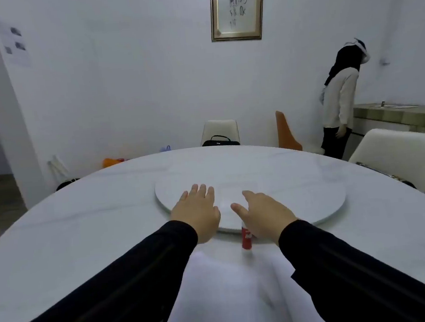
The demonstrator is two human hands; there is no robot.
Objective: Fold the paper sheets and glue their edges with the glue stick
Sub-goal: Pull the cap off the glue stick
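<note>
- A white-walled room holds a big round white table [65, 225] with a raised round turntable [299, 194] at its middle, filling the centre of the frame.
- The left hand [197, 211] has its fingers [201, 191] straight and spread, lying flat on the near left part of the turntable, gripping nothing.
- The right hand [264, 212] has relaxed, slightly spread fingers, the forefinger [247, 195] stretched forward and the thumb [237, 210] out to the left; it holds nothing.
- Between the two hands, on the turntable, lies a small pale folded paper sheet [228, 198], faint against the white surface; whether the fingertips touch it cannot be told.
- The red glue stick [246, 237] stands upright on the table just at the turntable's near edge, partly hidden under the right wrist.
- More white paper sheets [232, 287] lie at the lower centre of the frame, between the two black sleeves [119, 284].
- Beyond the table stand a white chair [220, 129] with a black bag [220, 141], an orange chair [287, 133], and another white chair [396, 155] at the right edge.
- A framed calligraphy piece [238, 8] hangs at the top centre.
- A person in a white top [339, 98] stands at the upper right beside a counter [402, 116].
</note>
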